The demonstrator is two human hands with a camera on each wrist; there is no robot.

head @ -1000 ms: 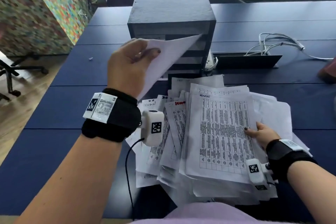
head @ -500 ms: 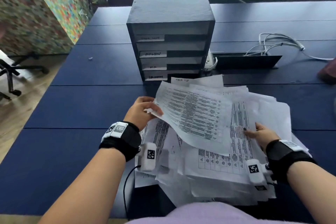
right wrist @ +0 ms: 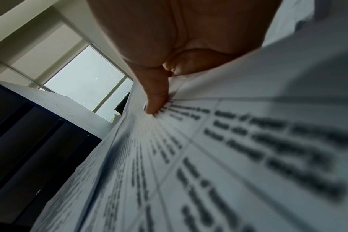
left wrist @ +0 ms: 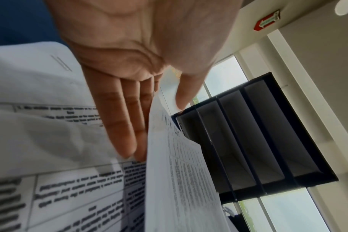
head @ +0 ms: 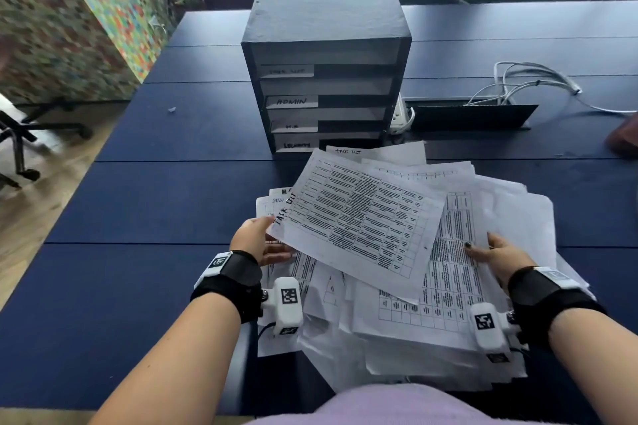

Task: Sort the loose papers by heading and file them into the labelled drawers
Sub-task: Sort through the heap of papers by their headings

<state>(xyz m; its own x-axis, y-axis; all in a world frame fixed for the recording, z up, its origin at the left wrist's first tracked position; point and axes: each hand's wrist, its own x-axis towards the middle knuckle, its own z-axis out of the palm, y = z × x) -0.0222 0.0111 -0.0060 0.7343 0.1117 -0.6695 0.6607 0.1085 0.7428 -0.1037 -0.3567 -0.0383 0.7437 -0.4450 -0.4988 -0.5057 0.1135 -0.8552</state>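
A dark drawer unit (head: 324,10) stands on the blue table (head: 155,210), its drawers hand-labelled; one label reads ADMIN (head: 291,101). In front of it spreads a loose pile of printed papers (head: 431,321). My left hand (head: 253,241) pinches the left corner of a sheet headed TASK LIST (head: 359,221), held tilted above the pile. In the left wrist view the straight fingers (left wrist: 125,125) lie under this sheet (left wrist: 179,172) and the thumb on its far side. My right hand (head: 497,252) grips the pile's right edge; its thumb (right wrist: 155,97) presses on a table-printed sheet (right wrist: 228,157), its fingers hidden.
White cables (head: 538,79) and a raised black flap (head: 473,115) lie right of the unit, with a white power strip (head: 400,114) beside it. An office chair base (head: 20,134) stands on the floor at left. The table's left half is bare blue surface.
My left hand came down from in front of the drawer unit to the pile's left edge; the sheet it holds now shows its printed face. The right hand stayed put.
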